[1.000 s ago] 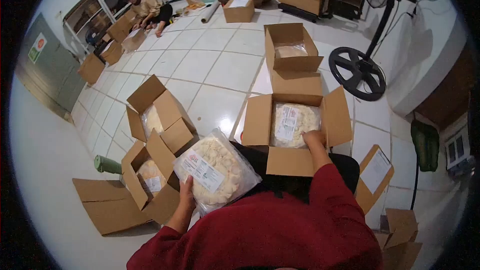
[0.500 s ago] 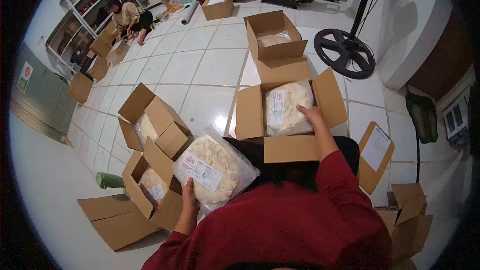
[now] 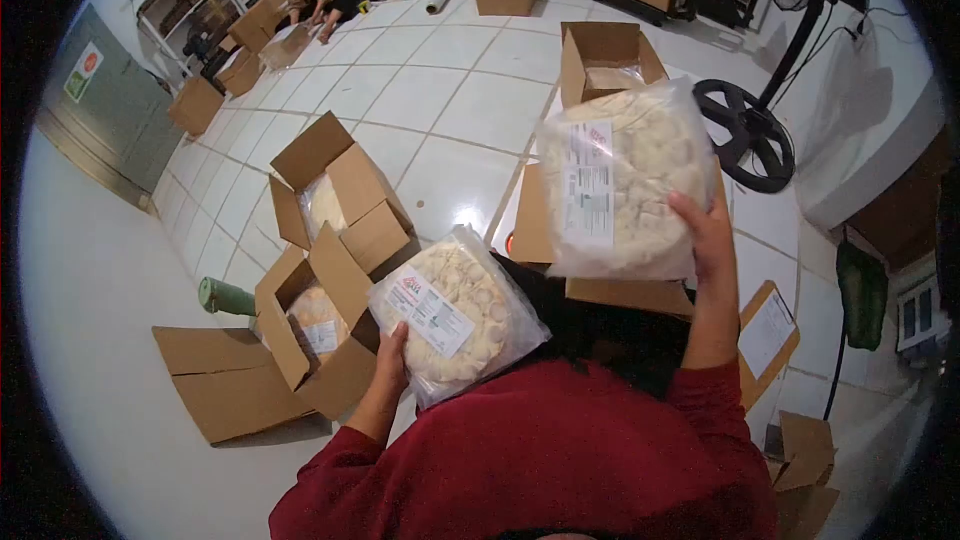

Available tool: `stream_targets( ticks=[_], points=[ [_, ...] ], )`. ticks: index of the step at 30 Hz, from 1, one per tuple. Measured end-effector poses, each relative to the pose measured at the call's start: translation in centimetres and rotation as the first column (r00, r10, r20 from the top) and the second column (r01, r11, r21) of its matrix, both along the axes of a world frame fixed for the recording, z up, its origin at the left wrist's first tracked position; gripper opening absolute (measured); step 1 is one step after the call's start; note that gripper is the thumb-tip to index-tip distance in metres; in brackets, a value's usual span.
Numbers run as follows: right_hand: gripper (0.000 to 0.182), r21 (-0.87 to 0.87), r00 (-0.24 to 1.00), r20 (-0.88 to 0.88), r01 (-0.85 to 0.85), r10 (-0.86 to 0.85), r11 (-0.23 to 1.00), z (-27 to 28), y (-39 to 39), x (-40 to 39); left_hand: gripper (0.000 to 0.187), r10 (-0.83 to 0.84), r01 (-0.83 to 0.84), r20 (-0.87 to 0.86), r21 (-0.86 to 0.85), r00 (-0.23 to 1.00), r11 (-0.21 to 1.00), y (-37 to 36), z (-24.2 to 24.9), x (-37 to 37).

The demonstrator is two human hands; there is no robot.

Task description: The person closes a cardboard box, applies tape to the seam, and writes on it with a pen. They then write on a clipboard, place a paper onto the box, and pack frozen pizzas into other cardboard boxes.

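In the lower middle of the frame, the left hand (image 3: 394, 360) grips the lower-left edge of a labelled, plastic-wrapped round pack (image 3: 470, 310), thumb on top, its other fingers hidden underneath. Right of centre, the right hand (image 3: 705, 235) pinches the right edge of a second wrapped pack (image 3: 650, 155), thumb on its face and the rest out of sight behind. This pack is above an open carton (image 3: 630, 295), covering most of it. At centre left stand two more open cartons, a rear one (image 3: 365, 190) and a front one (image 3: 340, 375), each with a wrapped item inside. A clipboard (image 3: 768, 330) lies at lower right, beyond the right forearm.
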State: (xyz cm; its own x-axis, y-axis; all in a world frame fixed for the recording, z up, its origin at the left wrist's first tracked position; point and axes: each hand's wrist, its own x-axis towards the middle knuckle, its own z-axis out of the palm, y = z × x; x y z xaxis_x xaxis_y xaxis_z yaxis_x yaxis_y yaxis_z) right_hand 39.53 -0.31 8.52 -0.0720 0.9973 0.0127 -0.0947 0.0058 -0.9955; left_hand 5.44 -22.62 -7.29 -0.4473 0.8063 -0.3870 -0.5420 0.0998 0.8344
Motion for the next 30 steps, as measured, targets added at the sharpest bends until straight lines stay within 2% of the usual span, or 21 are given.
stream_targets(
  ticks=[1, 2, 4, 5, 7, 8, 11, 12, 13, 15, 16, 17, 18, 19, 21, 23, 25, 26, 27, 29, 30],
  points=[
    [0.049, -0.023, 0.977, -0.199, -0.08, 0.074, 0.997, 1.0, -0.9, -0.4, 0.051, 0.0, 0.0, -0.026, -0.029, 1.0, 1.0, 0.2, 0.0, 0.0],
    [0.049, -0.024, 0.976, -0.2, -0.091, 0.084, 0.996, 0.5, -1.4, -0.9, 0.051, 0.011, -0.012, -0.027, -0.03, 1.0, 0.999, 0.4, -0.1, -0.2],
    [0.045, -0.226, 0.875, -0.45, -0.305, 0.179, 0.925, -1.1, -2.1, -2.1, 0.06, -0.034, 0.028, 0.105, 0.059, 0.994, 0.998, 0.2, -0.6, -0.4],
    [0.045, -0.238, 0.872, -0.45, -0.325, 0.192, 0.915, -1.3, -2.7, -3.1, 0.06, -0.011, 0.006, 0.108, 0.047, 0.994, 0.999, 0.2, -0.6, -0.8],
    [0.046, -0.256, 0.928, -0.245, -0.343, 0.283, 0.904, -1.7, -4.1, -5.0, 0.072, -0.147, 0.08, 0.283, 0.234, 0.948, 0.969, 0.1, -0.2, -1.3],
    [0.046, -0.225, 0.945, -0.165, -0.315, 0.283, 0.922, -2.4, -4.2, -5.3, 0.072, -0.119, 0.056, 0.288, 0.218, 0.95, 0.974, -0.2, 0.1, -1.3],
    [0.046, -0.312, 0.936, -0.168, -0.349, 0.31, 0.884, -7.5, -1.8, -4.0, 0.077, -0.117, 0.057, 0.286, 0.21, 0.951, 0.976, -0.7, 0.9, -1.2],
    [0.045, -0.364, 0.922, -0.252, -0.371, 0.293, 0.854, -6.6, -1.9, -3.9, 0.077, -0.109, 0.09, 0.242, 0.09, 0.964, 0.992, -0.9, 0.5, -1.3],
    [0.045, -0.366, 0.92, -0.245, -0.379, 0.304, 0.85, -5.6, -2.1, -4.2, 0.076, -0.108, 0.117, 0.201, -0.032, 0.974, 0.993, -1.0, 0.0, -1.4],
    [0.047, -0.205, 0.916, -0.179, -0.393, 0.36, 0.897, -4.2, -3.1, -5.1, 0.073, -0.105, 0.103, 0.292, 0.021, 0.951, 0.994, -1.3, -1.7, -1.7],
    [0.048, -0.139, 0.902, -0.079, -0.431, 0.424, 0.891, -4.0, -3.5, -5.8, 0.066, -0.057, 0.057, 0.124, 0.005, 0.991, 0.998, -0.9, -1.6, -1.4],
    [0.05, -0.168, 0.908, -0.055, -0.419, 0.416, 0.892, -5.1, -4.1, -6.7, 0.06, -0.013, 0.014, -0.048, 0.002, 0.999, 1.0, -0.1, -1.4, -1.1],
    [0.053, -0.163, 0.851, 0.086, -0.501, 0.518, 0.85, -4.6, -4.9, -7.5, 0.06, -0.03, 0.03, -0.041, 0.009, 0.999, 1.0, 0.2, -1.4, -1.0],
    [0.053, -0.159, 0.862, 0.097, -0.481, 0.498, 0.862, -4.9, -4.9, -8.0, 0.053, -0.01, 0.01, -0.031, -0.019, 0.999, 1.0, 0.2, -1.4, -1.2],
    [0.055, 0.069, 0.841, 0.44, -0.381, 0.315, 0.922, -6.9, -3.7, -8.4, 0.046, -0.022, 0.021, -0.014, -0.04, 1.0, 0.999, 0.6, -1.0, -1.6],
    [0.053, 0.17, 0.848, 0.489, -0.323, 0.205, 0.931, -7.5, 2.1, -6.3, 0.039, -0.041, 0.031, -0.176, -0.058, 0.984, 0.998, 0.7, 0.4, -1.9],
    [0.047, -0.107, 0.791, 0.573, -0.19, 0.217, 0.976, -8.9, 8.5, -3.7, 0.037, 0.01, -0.041, -0.134, -0.233, 0.991, 0.972, 0.4, 0.4, -2.4],
    [0.042, -0.351, 0.599, 0.726, -0.101, 0.338, 0.931, -9.6, 11.0, -2.7, 0.037, 0.048, -0.052, -0.026, -0.182, 0.998, 0.982, -0.2, -1.7, -3.7],
    [0.038, -0.547, 0.382, 0.784, 0.051, 0.49, 0.835, -10.7, 12.7, -1.5, 0.037, 0.03, -0.035, -0.029, -0.177, 0.999, 0.984, -0.4, -2.0, -3.8],
    [0.034, -0.603, 0.73, 0.622, 0.215, 0.284, 0.768, -18.0, 12.1, 1.5, 0.037, 0.093, -0.082, 0.158, -0.077, 0.983, 0.994, 0.1, -2.3, -3.9],
    [0.035, -0.616, 0.745, 0.618, 0.262, 0.25, 0.742, -20.4, 11.2, 2.6, 0.037, 0.076, -0.066, 0.155, -0.068, 0.985, 0.996, 0.2, -2.1, -3.6]
  ],
)
